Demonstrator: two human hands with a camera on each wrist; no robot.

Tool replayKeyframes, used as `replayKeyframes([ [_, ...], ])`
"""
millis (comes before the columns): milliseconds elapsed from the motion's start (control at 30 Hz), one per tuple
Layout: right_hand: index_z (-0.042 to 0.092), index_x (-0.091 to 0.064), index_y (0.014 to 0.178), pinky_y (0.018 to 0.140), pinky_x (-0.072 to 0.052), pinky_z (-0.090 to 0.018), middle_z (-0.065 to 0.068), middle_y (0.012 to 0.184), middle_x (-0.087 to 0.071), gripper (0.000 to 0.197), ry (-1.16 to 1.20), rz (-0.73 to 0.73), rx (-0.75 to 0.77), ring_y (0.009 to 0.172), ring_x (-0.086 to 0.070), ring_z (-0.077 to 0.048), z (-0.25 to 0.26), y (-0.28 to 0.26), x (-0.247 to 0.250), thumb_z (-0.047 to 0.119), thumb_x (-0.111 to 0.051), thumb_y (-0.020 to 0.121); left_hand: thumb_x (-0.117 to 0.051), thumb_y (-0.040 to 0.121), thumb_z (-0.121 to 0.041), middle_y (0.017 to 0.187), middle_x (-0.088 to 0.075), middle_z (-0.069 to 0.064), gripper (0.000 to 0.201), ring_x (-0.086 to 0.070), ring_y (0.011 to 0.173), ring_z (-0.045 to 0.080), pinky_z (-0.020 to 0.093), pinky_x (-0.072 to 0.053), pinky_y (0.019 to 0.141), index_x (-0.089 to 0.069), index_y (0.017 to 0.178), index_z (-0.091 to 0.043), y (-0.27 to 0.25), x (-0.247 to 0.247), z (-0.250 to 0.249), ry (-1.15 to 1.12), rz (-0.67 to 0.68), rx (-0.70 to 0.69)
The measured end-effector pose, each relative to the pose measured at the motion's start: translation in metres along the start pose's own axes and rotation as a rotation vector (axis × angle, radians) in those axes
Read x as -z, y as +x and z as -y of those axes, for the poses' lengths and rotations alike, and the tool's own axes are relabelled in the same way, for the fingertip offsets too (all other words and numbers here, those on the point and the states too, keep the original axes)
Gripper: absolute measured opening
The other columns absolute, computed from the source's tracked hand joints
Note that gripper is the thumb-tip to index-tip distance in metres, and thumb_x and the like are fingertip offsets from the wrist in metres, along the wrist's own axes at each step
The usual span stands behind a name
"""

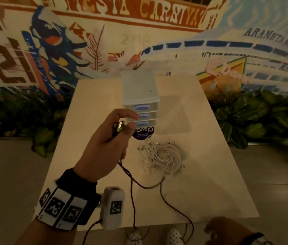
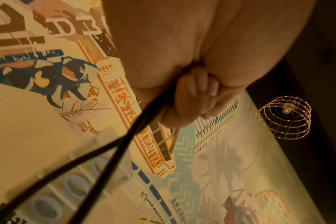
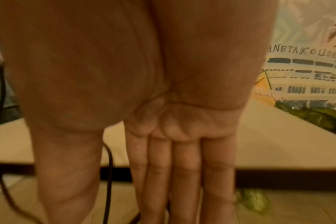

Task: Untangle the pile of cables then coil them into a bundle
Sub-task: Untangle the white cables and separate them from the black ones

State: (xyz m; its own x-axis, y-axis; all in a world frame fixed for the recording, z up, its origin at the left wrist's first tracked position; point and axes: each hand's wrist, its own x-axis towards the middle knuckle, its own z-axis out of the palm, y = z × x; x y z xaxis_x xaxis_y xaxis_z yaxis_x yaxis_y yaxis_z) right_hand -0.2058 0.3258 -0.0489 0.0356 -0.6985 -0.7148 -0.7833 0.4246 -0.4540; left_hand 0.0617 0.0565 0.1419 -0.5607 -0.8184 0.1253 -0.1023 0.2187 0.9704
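So the left hand (image 1: 104,147) is up over the pale square table (image 1: 210,174), fingers curled around both plug ends of a thin dark reddish cable (image 1: 131,195), whose strands droop down past the near table edge. The tangled pile of white cables (image 1: 161,157) sits mid-table, just in front of a small translucent three-drawer plastic organizer (image 1: 140,96). Right hand (image 3: 180,151) hangs low off the near edge, fingers straight and pressed together, holding nothing.

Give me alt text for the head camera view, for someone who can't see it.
A left hand holds up the plug ends of a dark cable that trails off the table. A tangle of white cables lies before a small drawer unit.
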Motion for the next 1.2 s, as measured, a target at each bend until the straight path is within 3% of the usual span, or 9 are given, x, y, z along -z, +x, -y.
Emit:
replayKeyframes([
  [133, 0.052, -0.068, 0.106, 0.091, -0.050, -0.014, 0.029, 0.107, -0.066, 0.061, 0.016, -0.247, 0.142, 0.100, -0.064, 0.005, 0.042, -0.004, 0.062, 0.094, -0.054, 0.064, -0.043, 0.105, -0.023, 0.056, -0.034, -0.002, 0.021, -0.030, 0.048, 0.022, 0.034, -0.041, 0.050, -0.054, 0.121, -0.014, -0.007, -0.016, -0.013, -0.202, 0.117, -0.044],
  [267, 0.051, -0.052, 0.135, 0.093, -0.050, -0.018, 0.031, 0.130, -0.056, 0.070, 0.147, -0.544, 0.516, 0.118, -0.057, 0.002, 0.138, -0.017, 0.122, 0.083, -0.064, 0.074, -0.044, 0.106, -0.029, 0.062, -0.037, 0.001, 0.029, -0.039, 0.056, 0.022, 0.038, -0.046, 0.061, -0.049, 0.125, -0.008, -0.007, -0.040, -0.020, -0.262, 0.152, -0.088],
  [367, 0.039, -0.050, 0.137, 0.103, -0.050, -0.031, 0.018, 0.128, -0.063, 0.059, 0.437, -0.346, 0.740, 0.122, -0.060, -0.010, 0.198, -0.009, 0.134, 0.050, -0.075, 0.085, -0.042, 0.107, -0.025, 0.062, -0.044, 0.006, 0.026, -0.046, 0.060, 0.021, 0.045, -0.045, 0.066, -0.049, 0.127, -0.010, -0.006, -0.056, -0.027, -0.199, 0.132, -0.111],
  [533, 0.033, -0.068, 0.105, 0.072, -0.053, -0.035, 0.016, 0.075, -0.062, 0.035, 0.520, -0.258, 0.648, 0.071, -0.060, -0.006, 0.201, 0.006, 0.118, 0.060, -0.048, 0.098, -0.043, 0.104, -0.021, 0.064, -0.056, 0.009, 0.024, -0.057, 0.061, 0.020, 0.028, -0.048, 0.064, -0.049, 0.125, -0.011, 0.000, -0.055, -0.024, -0.054, -0.027, -0.181],
  [800, 0.038, -0.050, 0.078, 0.065, -0.037, -0.020, 0.016, 0.068, -0.048, 0.032, 0.640, -0.336, 0.739, 0.063, -0.043, -0.003, 0.161, 0.005, 0.108, 0.044, -0.035, 0.106, -0.057, 0.092, -0.055, 0.102, -0.075, 0.005, 0.062, -0.071, 0.101, 0.021, 0.035, -0.054, 0.094, -0.036, 0.149, -0.039, -0.005, -0.081, 0.009, -0.032, 0.076, 0.045],
  [933, 0.039, -0.049, 0.082, 0.064, -0.037, -0.012, 0.028, 0.068, -0.054, 0.026, 0.547, -0.456, 0.750, 0.064, -0.051, 0.003, 0.143, 0.007, 0.116, 0.043, -0.034, 0.103, -0.046, 0.090, -0.069, 0.094, -0.072, -0.026, 0.042, -0.063, 0.088, -0.009, 0.013, -0.047, 0.081, -0.056, 0.124, -0.047, -0.006, -0.106, 0.015, 0.066, 0.196, 0.246],
  [1067, 0.035, -0.061, 0.097, 0.061, -0.041, -0.020, 0.020, 0.078, -0.060, 0.032, 0.383, -0.509, 0.747, 0.071, -0.056, -0.005, 0.128, 0.017, 0.116, 0.048, -0.034, 0.106, -0.035, 0.073, -0.095, 0.077, -0.071, -0.008, 0.087, -0.062, 0.075, 0.004, 0.028, -0.048, 0.084, -0.072, 0.080, -0.017, -0.002, -0.112, 0.019, 0.192, 0.259, 0.342],
  [1133, 0.030, -0.063, 0.106, 0.069, -0.051, -0.034, 0.010, 0.086, -0.065, 0.039, 0.363, -0.543, 0.722, 0.077, -0.061, -0.012, 0.127, 0.025, 0.117, 0.055, -0.033, 0.105, -0.027, 0.066, -0.101, 0.081, -0.072, -0.013, 0.091, -0.063, 0.078, 0.000, 0.027, -0.047, 0.088, -0.073, 0.075, -0.024, 0.004, -0.110, 0.021, 0.253, 0.283, 0.429],
  [1200, 0.035, -0.061, 0.104, 0.067, -0.050, -0.028, 0.015, 0.086, -0.067, 0.037, 0.345, -0.598, 0.700, 0.076, -0.062, -0.008, 0.127, 0.032, 0.123, 0.058, -0.032, 0.105, -0.030, 0.075, -0.089, 0.090, -0.073, -0.021, 0.069, -0.064, 0.086, -0.007, 0.022, -0.045, 0.090, -0.077, 0.078, -0.038, 0.011, -0.111, 0.025, 0.160, 0.286, 0.452],
])
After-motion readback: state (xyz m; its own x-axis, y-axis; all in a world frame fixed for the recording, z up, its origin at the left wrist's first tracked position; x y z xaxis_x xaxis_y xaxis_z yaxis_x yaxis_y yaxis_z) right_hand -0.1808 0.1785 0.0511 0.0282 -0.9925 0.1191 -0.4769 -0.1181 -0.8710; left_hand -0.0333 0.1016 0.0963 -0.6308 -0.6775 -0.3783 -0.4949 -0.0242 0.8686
